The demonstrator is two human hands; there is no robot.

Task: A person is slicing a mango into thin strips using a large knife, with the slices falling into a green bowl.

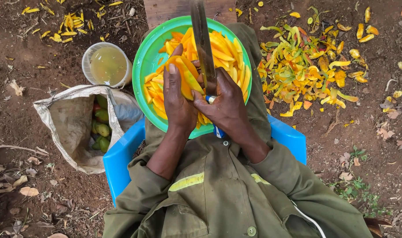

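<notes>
My left hand (176, 99) holds a peeled orange-yellow mango (186, 75) over a green bowl (143, 57) on my lap. The bowl is full of mango slices (229, 55). My right hand (225, 103) grips the blue-and-white handle of a long knife (202, 39). Its blade points away from me and rests against the mango's right side. Both hands touch above the bowl's near half.
A clear tub of cloudy liquid (107, 65) stands left of the bowl. A grey sack (73, 123) holding green mangoes (101, 130) lies at the left. Mango peels (307, 66) are heaped on the dirt at the right. I sit on a blue chair (121, 154).
</notes>
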